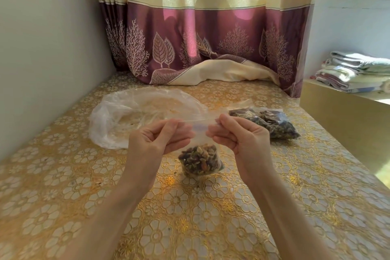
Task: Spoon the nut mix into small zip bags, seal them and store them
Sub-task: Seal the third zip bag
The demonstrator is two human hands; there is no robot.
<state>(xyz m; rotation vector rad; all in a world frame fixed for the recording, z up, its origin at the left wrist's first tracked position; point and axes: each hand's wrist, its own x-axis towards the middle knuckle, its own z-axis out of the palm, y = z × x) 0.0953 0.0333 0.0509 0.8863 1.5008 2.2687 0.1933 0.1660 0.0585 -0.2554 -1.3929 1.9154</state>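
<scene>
A small clear zip bag (pixel 200 159) holding nut mix hangs between my hands above the table, its bottom close to the cloth. My left hand (pixel 156 137) pinches the left end of the bag's zip strip. My right hand (pixel 238 133) pinches the right end of the same strip. Behind my right hand lie filled zip bags of nut mix (pixel 268 122) flat on the table. A large crumpled clear plastic bag (pixel 130 116) lies behind my left hand and looks nearly empty. No spoon is in view.
The table (pixel 190 217) carries a gold floral cloth. A wall runs along its left side and a purple and cream curtain (pixel 200 44) hangs over its far end. Folded towels (pixel 356 74) are stacked on a ledge at the right.
</scene>
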